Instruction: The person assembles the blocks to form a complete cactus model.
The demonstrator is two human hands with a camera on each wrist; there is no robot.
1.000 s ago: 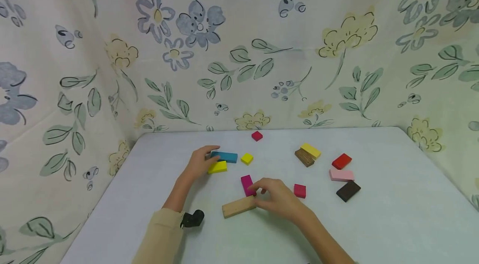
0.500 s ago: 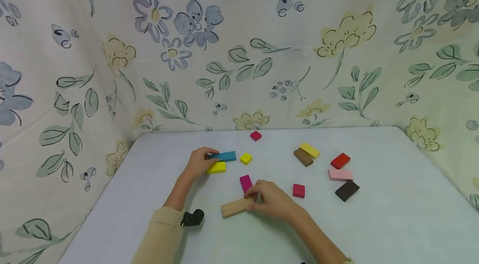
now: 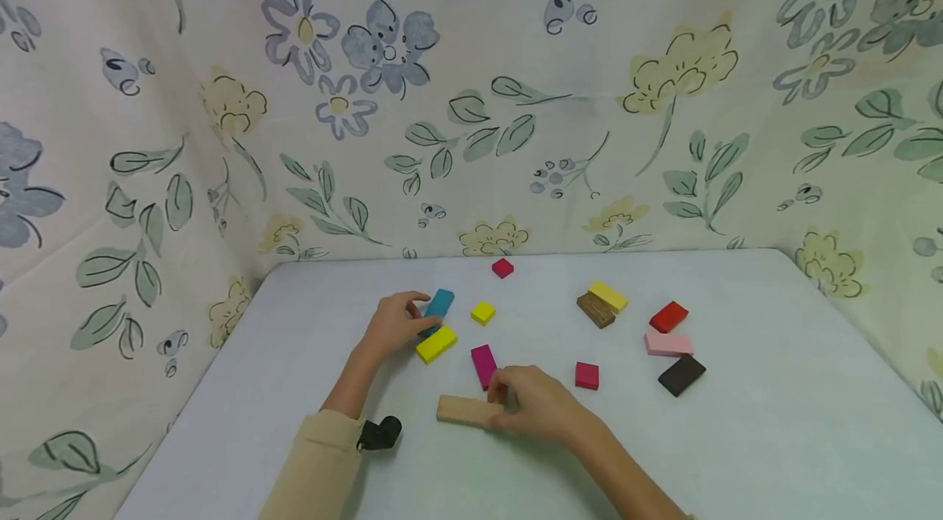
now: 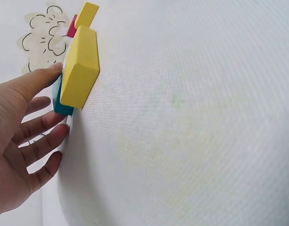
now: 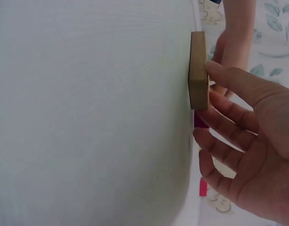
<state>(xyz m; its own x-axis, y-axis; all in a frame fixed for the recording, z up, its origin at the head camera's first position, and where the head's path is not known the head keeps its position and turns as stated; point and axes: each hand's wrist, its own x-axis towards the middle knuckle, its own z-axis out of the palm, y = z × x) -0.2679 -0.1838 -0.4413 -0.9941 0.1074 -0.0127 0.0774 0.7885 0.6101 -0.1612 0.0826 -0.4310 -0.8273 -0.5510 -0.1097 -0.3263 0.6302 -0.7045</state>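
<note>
My left hand [image 3: 394,325] pinches the near end of a blue block [image 3: 440,303], which slants away on the table. Just in front of that block, a yellow block [image 3: 437,345] lies at a similar slant by my thumb. In the left wrist view the yellow block [image 4: 81,70] partly covers the blue one [image 4: 63,106]. With thumb and fingers my right hand [image 3: 541,405] grips the right end of a plain wooden block [image 3: 462,410]; its long side shows in the right wrist view, thumb on the near face. A magenta block [image 3: 483,364] lies just behind it, beside my right fingers.
A small yellow block [image 3: 483,313] and a red one [image 3: 503,268] lie farther back. To the right are a crimson block [image 3: 587,375], a brown one [image 3: 595,310] against a yellow one, and red, pink [image 3: 669,345] and dark brown blocks. A floral cloth hangs behind the white table.
The blue block has swung from lying crosswise to slanting away, and the yellow block beside it has turned too. My right hand has taken hold of the wooden block and turned it nearly level.
</note>
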